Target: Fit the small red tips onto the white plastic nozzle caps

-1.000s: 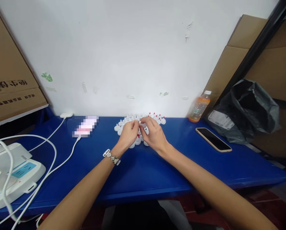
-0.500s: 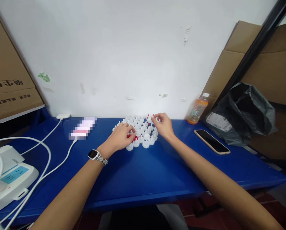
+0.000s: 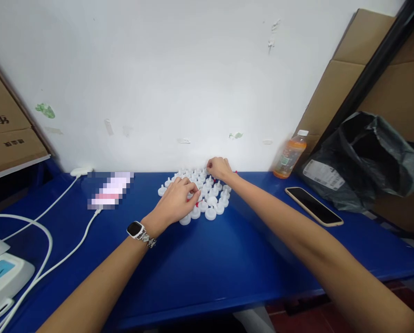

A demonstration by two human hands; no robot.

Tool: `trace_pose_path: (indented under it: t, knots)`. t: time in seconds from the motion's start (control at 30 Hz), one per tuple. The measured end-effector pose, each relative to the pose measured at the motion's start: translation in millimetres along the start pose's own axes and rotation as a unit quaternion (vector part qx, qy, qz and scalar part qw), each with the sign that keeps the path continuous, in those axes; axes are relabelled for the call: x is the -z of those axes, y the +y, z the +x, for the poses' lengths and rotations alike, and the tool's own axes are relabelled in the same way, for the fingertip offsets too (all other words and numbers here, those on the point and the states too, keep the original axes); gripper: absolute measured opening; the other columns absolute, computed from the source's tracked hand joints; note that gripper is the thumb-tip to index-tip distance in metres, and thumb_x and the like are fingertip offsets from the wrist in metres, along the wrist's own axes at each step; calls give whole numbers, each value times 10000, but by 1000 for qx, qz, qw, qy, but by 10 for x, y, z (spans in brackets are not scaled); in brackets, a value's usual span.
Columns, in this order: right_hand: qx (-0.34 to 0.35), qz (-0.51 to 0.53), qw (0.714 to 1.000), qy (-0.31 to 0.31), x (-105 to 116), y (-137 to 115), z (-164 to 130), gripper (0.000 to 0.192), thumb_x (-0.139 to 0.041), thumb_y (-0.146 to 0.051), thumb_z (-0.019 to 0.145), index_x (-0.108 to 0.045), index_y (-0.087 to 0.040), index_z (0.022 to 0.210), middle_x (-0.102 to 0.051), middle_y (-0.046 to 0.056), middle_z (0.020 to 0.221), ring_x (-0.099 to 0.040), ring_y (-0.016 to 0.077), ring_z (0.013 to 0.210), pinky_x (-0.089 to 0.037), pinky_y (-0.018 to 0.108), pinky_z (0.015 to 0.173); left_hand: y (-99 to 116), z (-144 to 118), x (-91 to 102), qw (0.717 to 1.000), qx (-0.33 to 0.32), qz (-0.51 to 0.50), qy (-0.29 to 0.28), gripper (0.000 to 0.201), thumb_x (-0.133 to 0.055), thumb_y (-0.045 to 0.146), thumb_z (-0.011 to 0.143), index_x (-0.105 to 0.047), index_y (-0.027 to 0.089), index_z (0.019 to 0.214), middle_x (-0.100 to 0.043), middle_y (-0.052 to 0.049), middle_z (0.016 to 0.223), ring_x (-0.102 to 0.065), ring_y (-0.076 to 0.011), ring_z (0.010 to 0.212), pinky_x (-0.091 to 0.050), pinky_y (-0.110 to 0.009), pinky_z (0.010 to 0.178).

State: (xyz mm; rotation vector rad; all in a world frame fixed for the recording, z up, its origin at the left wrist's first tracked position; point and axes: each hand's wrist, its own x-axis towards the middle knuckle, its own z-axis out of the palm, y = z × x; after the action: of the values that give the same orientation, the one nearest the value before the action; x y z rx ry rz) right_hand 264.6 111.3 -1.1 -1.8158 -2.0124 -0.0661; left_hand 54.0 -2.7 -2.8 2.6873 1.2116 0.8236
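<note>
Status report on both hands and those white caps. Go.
Left hand resting on near side of white caps, fingers at a red piece. Right hand reaching to far edge of cluster; grip unclear. Nothing blocking; phone off to the right.

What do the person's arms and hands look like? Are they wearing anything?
Both forearms are bare, with no sleeves showing and no gloves. The left hand has a smartwatch on its wrist, with a dark square face and a shiny silver link band. The right hand shows no watch or bracelet. Rings are too small to tell.
</note>
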Motion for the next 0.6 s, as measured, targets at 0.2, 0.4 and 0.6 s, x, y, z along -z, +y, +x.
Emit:
trace_pose_path:
  t: [0.2,0.4,0.6]
  knots:
    - [-15,33,999,-22,-1,-11,33,238,-536,-269,875,-759,-230,948,-767,34,883,-663,202,921,-395,319,890,0,-49,16,1000,5,-10,3,294,-445,360,965,-657,215,822,-621,-65,895,-536,-253,914,-434,-418,834]
    - [13,2,1000,-3,199,191,-232,306,-572,-199,788,-744,-236,1039,-729,78,1027,-587,279,1077,-328,433,982,23,-43,0,1000,-5,-22,7,284,-454,353,963,-650,209,817,-615,-64,882,-533,-251,906,-435,-413,832]
    - [73,-15,996,-56,209,375,-377,371,-662,-170,703,-742,-259,1054,-686,84,1145,-568,292,1090,-293,448,973,121,-2,-19,999,0,-38,2,284,-451,361,967,-644,209,826,-615,-66,902,-521,-263,941,-434,-422,832]
